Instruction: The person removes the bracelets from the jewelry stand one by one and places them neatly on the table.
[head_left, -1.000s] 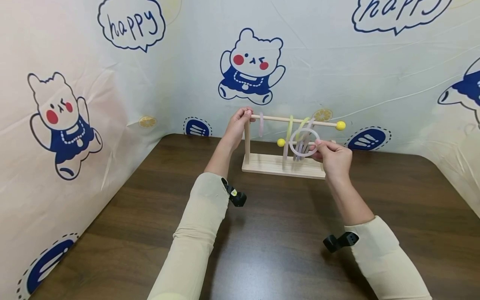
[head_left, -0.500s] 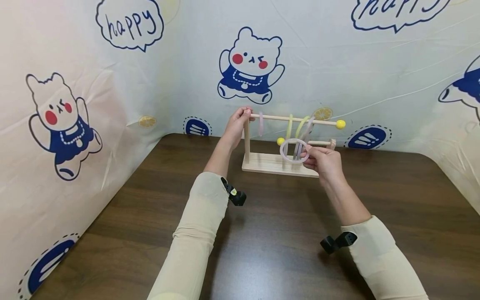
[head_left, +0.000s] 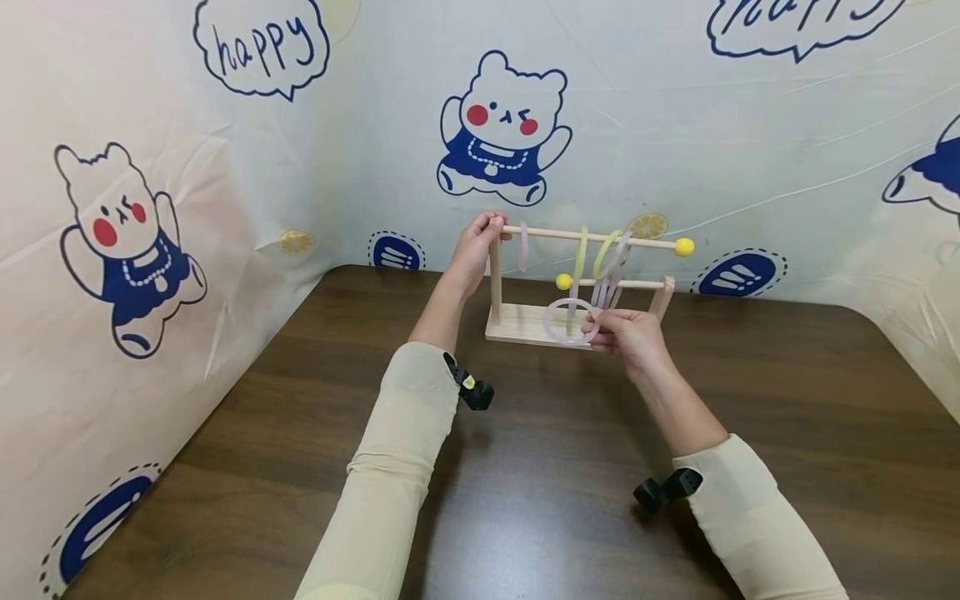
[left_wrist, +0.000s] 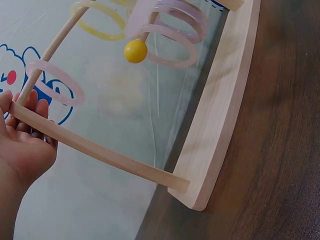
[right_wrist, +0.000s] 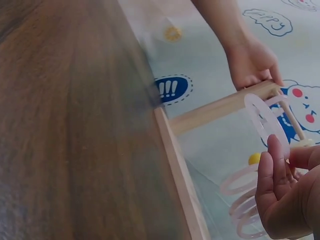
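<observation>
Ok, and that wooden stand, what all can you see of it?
The wooden stand looks like pale, smooth wood with a light grain. Its long, flat base sits toward the back of the dark table. An upright rises at each end, the left one taller. Each carries a thin rod, pointing inward and tipped with a yellow ball. Rings hang on both rods. The stand is upright, and the person's left hand grips the taller post's top.
</observation>
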